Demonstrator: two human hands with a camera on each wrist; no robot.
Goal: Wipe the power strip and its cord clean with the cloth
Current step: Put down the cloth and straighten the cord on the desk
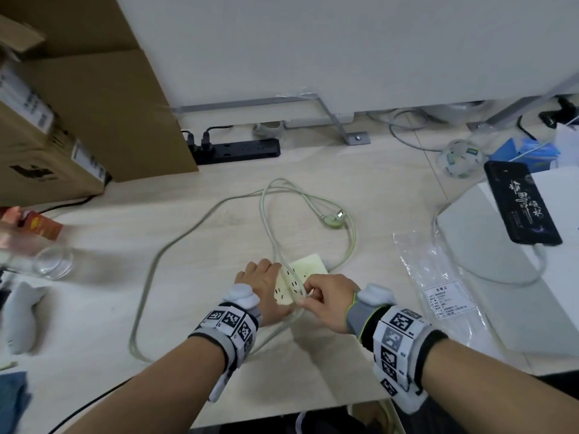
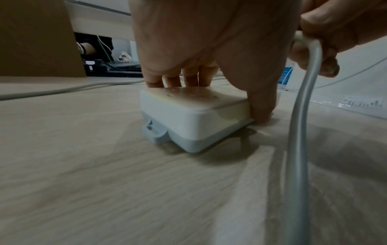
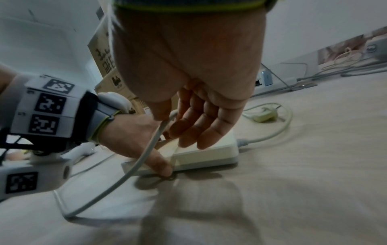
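A yellowed white power strip (image 1: pixel 308 266) lies flat on the pale wooden table. My left hand (image 1: pixel 269 286) grips its near end, with the fingers on the far side and the thumb (image 2: pixel 261 107) on the near side. Its pale cord (image 1: pixel 175 245) loops widely over the table and ends in a loose plug (image 1: pixel 336 219). Over the strip, my right hand (image 1: pixel 308 297) pinches a stretch of the cord (image 3: pixel 142 159) between thumb and forefinger and holds it slightly raised. Neither hand holds a cloth. A blue fabric (image 1: pixel 12 396) lies at the table's near left edge.
Cardboard boxes (image 1: pixel 94 114) stand at the back left, with a black power strip (image 1: pixel 238 150) beside them. A glass jar (image 1: pixel 53 261) lies on the left. On the right are a clear plastic bag (image 1: pixel 438 277) and a white box carrying a black phone (image 1: pixel 520 202).
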